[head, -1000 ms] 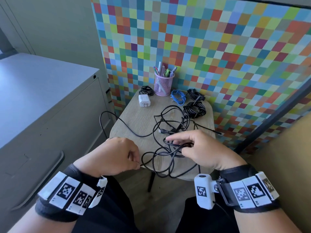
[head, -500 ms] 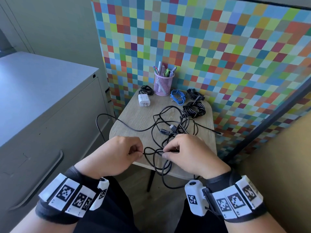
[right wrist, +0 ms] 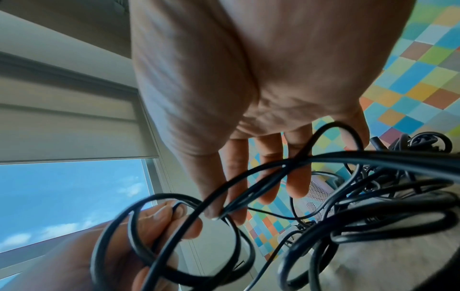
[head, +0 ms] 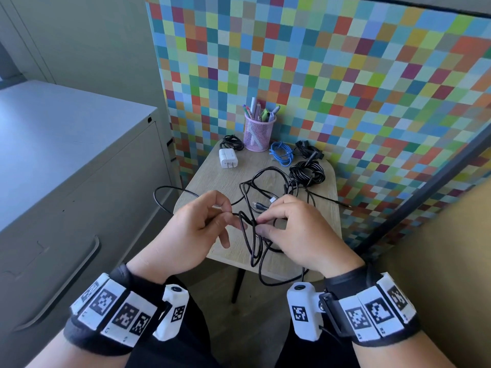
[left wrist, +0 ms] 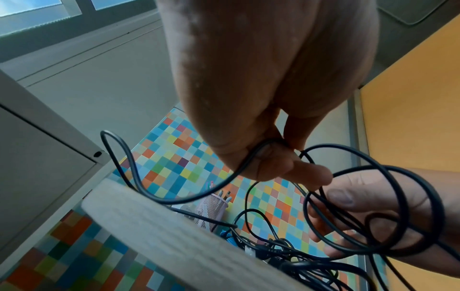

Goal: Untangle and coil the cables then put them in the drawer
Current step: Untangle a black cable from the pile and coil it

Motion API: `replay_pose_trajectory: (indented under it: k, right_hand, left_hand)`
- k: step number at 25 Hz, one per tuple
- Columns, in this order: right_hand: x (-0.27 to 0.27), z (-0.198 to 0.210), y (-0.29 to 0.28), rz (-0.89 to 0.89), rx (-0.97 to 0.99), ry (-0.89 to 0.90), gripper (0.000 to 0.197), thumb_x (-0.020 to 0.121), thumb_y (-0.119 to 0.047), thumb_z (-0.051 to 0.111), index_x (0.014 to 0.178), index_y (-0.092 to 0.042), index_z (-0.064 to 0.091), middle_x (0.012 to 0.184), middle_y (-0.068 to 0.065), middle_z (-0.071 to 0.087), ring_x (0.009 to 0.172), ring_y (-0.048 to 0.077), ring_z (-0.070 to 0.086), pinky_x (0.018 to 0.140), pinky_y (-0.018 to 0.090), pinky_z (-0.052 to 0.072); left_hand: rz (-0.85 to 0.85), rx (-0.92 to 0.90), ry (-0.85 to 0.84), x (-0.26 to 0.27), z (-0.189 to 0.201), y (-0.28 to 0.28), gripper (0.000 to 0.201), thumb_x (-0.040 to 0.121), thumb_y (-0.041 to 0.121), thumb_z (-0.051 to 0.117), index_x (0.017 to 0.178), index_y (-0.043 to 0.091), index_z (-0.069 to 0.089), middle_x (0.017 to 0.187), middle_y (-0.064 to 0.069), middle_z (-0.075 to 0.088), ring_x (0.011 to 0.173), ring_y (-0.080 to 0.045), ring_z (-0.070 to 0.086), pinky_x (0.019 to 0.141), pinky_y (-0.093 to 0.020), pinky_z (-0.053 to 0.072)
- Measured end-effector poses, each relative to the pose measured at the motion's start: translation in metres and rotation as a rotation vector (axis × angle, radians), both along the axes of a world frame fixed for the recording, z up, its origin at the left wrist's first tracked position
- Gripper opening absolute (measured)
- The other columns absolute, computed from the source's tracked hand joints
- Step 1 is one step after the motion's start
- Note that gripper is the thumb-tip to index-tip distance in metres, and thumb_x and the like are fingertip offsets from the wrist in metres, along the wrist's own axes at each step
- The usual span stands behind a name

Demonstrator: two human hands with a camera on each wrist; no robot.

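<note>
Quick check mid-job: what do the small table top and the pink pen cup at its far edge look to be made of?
Small table top: pale grey-beige wood or wood-look laminate, matte; fine streaky grain shows, and I can't tell which. Pink pen cup: perforated mesh, probably painted metal; the regular grid of tiny holes shows in the left wrist view too.

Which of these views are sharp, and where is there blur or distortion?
Head view: sharp and evenly lit, wide-angle bending at the edges. Left wrist: black cable crisp, table edge soft. Right wrist: near cable loops and left hand blurred, bright window behind.
</note>
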State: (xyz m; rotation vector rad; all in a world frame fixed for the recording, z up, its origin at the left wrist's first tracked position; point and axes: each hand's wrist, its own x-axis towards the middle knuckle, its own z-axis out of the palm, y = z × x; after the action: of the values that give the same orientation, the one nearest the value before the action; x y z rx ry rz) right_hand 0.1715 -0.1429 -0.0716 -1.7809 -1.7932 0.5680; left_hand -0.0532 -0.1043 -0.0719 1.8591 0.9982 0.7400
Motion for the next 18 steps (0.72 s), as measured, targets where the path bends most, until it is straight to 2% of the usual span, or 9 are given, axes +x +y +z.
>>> replay_pose_trajectory:
  k: [2, 5, 7, 10, 12, 14, 16, 18]
  right_hand:
    - [0.001, 0.003, -0.001, 0.009, -0.008, 0.007, 0.004, 0.092, -0.033, 0.076, 0.091, -0.032, 0.08, 0.09, -0.017, 0.069, 0.088, 0.003, 0.064, 0.091, 0.038, 0.053]
    - [0.001, 0.004, -0.002, -0.006, 0.028, 0.03, 0.015, 0.098, -0.027, 0.068, 0.083, -0.029, 0.072, 0.076, -0.009, 0.072, 0.07, 0.009, 0.065, 0.072, 0.038, 0.056]
    - [0.001, 0.004, -0.002, 0.0, 0.036, 0.042, 0.016, 0.099, -0.025, 0.066, 0.083, -0.029, 0.069, 0.075, -0.009, 0.07, 0.068, 0.009, 0.064, 0.069, 0.035, 0.056]
    - [0.002, 0.006, -0.003, 0.031, -0.04, 0.088, 0.01, 0.098, -0.024, 0.068, 0.091, -0.029, 0.074, 0.078, -0.018, 0.069, 0.075, 0.0, 0.063, 0.066, 0.014, 0.048]
    - [0.002, 0.006, -0.003, 0.05, -0.074, 0.134, 0.009, 0.098, -0.028, 0.07, 0.092, -0.028, 0.076, 0.069, -0.025, 0.065, 0.067, -0.003, 0.059, 0.061, 0.009, 0.042]
    - [0.001, 0.007, -0.002, 0.016, -0.023, 0.178, 0.009, 0.097, -0.029, 0.073, 0.09, -0.028, 0.079, 0.064, -0.028, 0.064, 0.061, -0.001, 0.058, 0.057, 0.009, 0.04]
    - [0.002, 0.007, 0.0, -0.045, 0.07, 0.263, 0.008, 0.094, -0.025, 0.077, 0.089, -0.03, 0.082, 0.071, -0.026, 0.071, 0.065, 0.001, 0.063, 0.058, 0.01, 0.043]
    - [-0.001, 0.007, 0.0, -0.087, 0.12, 0.282, 0.011, 0.089, -0.027, 0.082, 0.078, -0.03, 0.081, 0.067, -0.017, 0.072, 0.06, 0.003, 0.062, 0.054, 0.016, 0.043]
  left_hand:
    - [0.003, -0.035, -0.027, 0.002, -0.002, 0.0, 0.012, 0.106, 0.007, 0.05, 0.098, 0.015, 0.051, 0.095, 0.006, 0.079, 0.059, -0.024, 0.066, 0.061, -0.038, 0.048]
    - [-0.023, -0.08, -0.039, 0.008, -0.005, -0.002, 0.012, 0.106, 0.004, 0.051, 0.101, 0.016, 0.053, 0.093, 0.004, 0.079, 0.051, -0.025, 0.048, 0.055, -0.033, 0.042]
    - [-0.017, -0.059, -0.064, 0.009, -0.005, -0.003, 0.012, 0.106, 0.004, 0.05, 0.102, 0.015, 0.053, 0.096, 0.003, 0.079, 0.05, -0.025, 0.048, 0.053, -0.029, 0.043]
    - [0.031, -0.057, -0.214, 0.009, -0.002, 0.0, 0.009, 0.107, 0.003, 0.047, 0.102, 0.009, 0.051, 0.099, -0.005, 0.079, 0.052, -0.025, 0.057, 0.055, -0.022, 0.043]
    - [0.033, -0.083, -0.292, 0.008, 0.001, 0.002, 0.009, 0.107, 0.002, 0.045, 0.102, 0.006, 0.049, 0.101, -0.009, 0.079, 0.057, -0.028, 0.062, 0.056, -0.025, 0.044]
    - [0.02, -0.097, -0.29, 0.01, 0.003, 0.002, 0.008, 0.108, 0.001, 0.044, 0.103, 0.006, 0.048, 0.102, -0.009, 0.079, 0.059, -0.027, 0.064, 0.059, -0.029, 0.045]
    - [0.025, -0.1, -0.261, 0.012, 0.004, 0.003, 0.008, 0.108, 0.003, 0.044, 0.103, 0.005, 0.05, 0.102, -0.007, 0.078, 0.06, -0.026, 0.061, 0.062, -0.033, 0.045]
    - [0.006, -0.087, -0.264, 0.015, 0.005, 0.002, 0.011, 0.107, 0.018, 0.052, 0.103, 0.008, 0.056, 0.1, -0.005, 0.077, 0.062, -0.026, 0.056, 0.063, -0.036, 0.047]
